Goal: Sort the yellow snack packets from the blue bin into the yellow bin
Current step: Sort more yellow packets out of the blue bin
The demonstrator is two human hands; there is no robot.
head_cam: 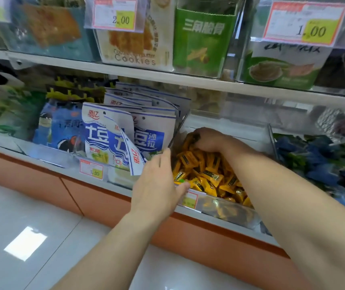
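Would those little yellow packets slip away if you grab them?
Probably a bit: the yellow packets look glossy and lie loosely heaped, so they may slide. They seem light and small; the right hand appears to grip several.

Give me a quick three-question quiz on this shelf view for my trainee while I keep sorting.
1. True or false: the right hand is inside the bin of yellow packets.
2. Pick one: the left hand is at A) the upper shelf, B) the divider beside the blue-and-white bags, C) the floor.
3. Fill in: the price tag at top right reads ____.
Key: 1 true; 2 B; 3 1,00.
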